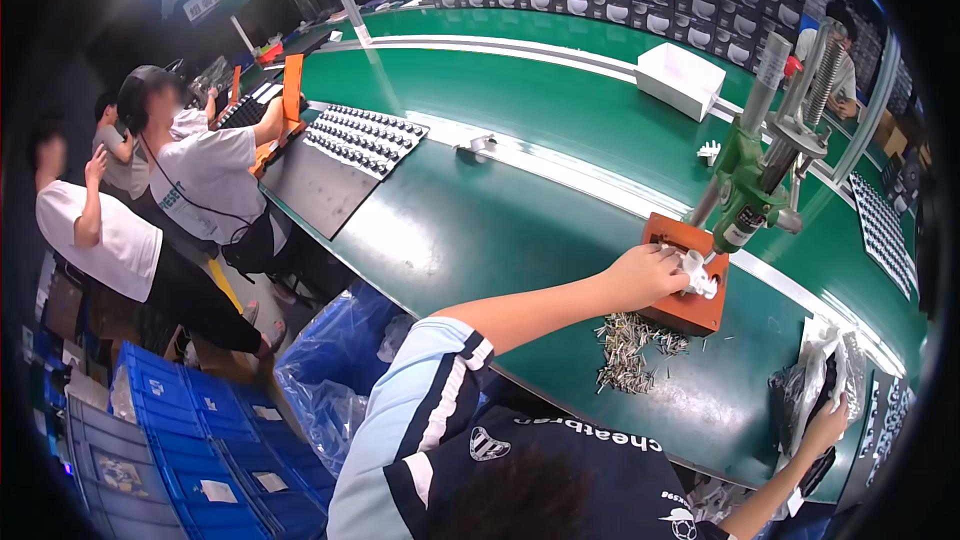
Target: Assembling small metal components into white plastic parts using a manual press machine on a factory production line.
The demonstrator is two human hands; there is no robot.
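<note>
My left hand (648, 275) reaches over the orange base (685, 315) of a green hand press. Its fingers close around a small white plastic part (697, 275) under the press's ram. The green press (745, 195) rises just behind, with a coil spring (822, 70) at its top. Over on the right, my right hand (826, 427) grips the edge of a clear plastic bag (800, 395) with dark contents. A pile of small metal pins (630, 348) lies on the green bench beside the base.
A white box (680, 80) and a small white part (709, 151) are on the bench beyond. Trays of small parts (365, 137) lie left and right. Blue crates (190, 440) stand at lower left. Co-workers (200, 170) are at the left; another person is behind the press.
</note>
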